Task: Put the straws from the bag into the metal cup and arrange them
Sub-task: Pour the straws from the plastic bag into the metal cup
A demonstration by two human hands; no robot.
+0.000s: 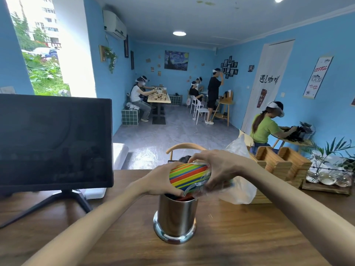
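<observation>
A blue-walled room (317, 45) with people seated at far tables lies beyond a wooden desk (240, 237). A dark monitor (54, 141) stands toward the desk's left edge and wooden boxes (284, 162) toward its right. The metal cup (175, 217) stands upright mid-desk. Above its mouth the straws (187, 177) lie nearly level, long axis running left-low to right-high, half inside the clear bag (240, 191). The left hand (163, 179) curls round their bare ends; the right hand (221, 169) grips the bagged end.

The white door curtain (267, 87) reads "遇见咖啡"; the wall scroll's (318, 76) lettering is too blurred.
</observation>
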